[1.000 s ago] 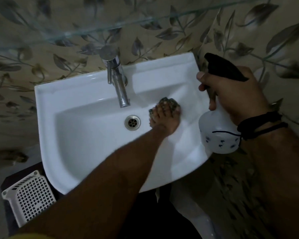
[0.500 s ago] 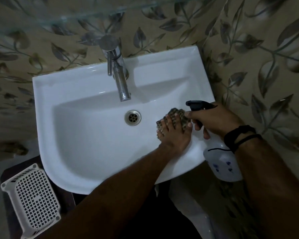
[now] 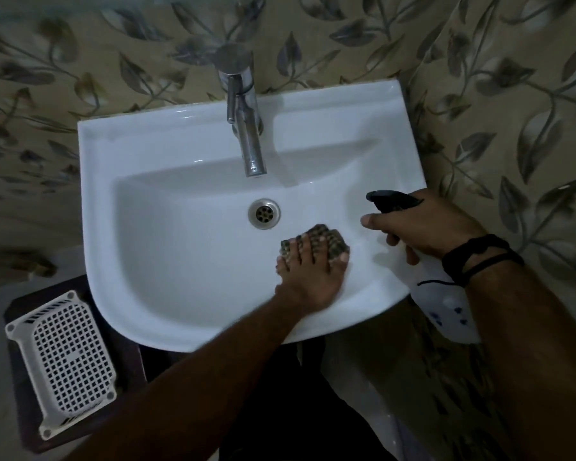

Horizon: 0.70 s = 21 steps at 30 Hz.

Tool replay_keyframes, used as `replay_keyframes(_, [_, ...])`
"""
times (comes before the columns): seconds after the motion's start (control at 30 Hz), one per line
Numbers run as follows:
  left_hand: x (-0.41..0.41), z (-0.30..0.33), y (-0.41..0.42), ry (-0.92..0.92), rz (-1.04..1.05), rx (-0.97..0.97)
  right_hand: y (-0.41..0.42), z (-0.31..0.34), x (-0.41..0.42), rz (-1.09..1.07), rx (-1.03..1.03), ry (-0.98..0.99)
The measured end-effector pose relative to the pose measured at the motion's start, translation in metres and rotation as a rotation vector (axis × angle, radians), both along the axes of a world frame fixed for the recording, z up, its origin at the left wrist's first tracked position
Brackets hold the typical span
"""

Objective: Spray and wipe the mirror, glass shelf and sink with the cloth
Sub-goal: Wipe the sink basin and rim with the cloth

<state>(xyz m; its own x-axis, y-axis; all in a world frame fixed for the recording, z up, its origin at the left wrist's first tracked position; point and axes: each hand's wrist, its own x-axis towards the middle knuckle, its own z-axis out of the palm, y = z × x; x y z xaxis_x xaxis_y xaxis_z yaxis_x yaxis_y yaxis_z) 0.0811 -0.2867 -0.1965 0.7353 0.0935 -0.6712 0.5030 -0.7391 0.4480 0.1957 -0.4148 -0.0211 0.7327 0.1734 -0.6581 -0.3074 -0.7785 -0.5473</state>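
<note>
A white sink hangs on the leaf-patterned wall, with a chrome tap over its drain. My left hand presses a checkered cloth flat against the basin's right inner slope, just below and right of the drain. My right hand grips a white spray bottle by its black trigger head over the sink's right rim, nozzle pointing left into the basin. The glass shelf shows only as a blurred edge at the top left. No mirror is in view.
A white perforated plastic basket lies on a dark stool under the sink's left front. Leaf-patterned tiles cover the wall behind and to the right. Black cords circle my right wrist.
My right hand has brought the spray bottle down from beside the wall to the sink's right rim. My left hand slid the cloth down and toward the front of the basin.
</note>
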Motion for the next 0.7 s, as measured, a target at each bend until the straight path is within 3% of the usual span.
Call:
replay_keyframes(0.27, [0.113, 0.034, -0.043, -0.059, 0.201, -0.188, 0.002, 0.006, 0.0, -0.07, 0.046, -0.075])
replay_keyframes(0.53, [-0.002, 0.039, -0.024, -0.143, -0.323, -0.285, 0.011, 0.03, -0.001, -0.05, 0.118, -0.106])
replay_keyframes(0.7, [-0.005, 0.04, 0.003, 0.024, -0.31, -0.212, 0.027, 0.035, -0.004, -0.037, 0.198, -0.124])
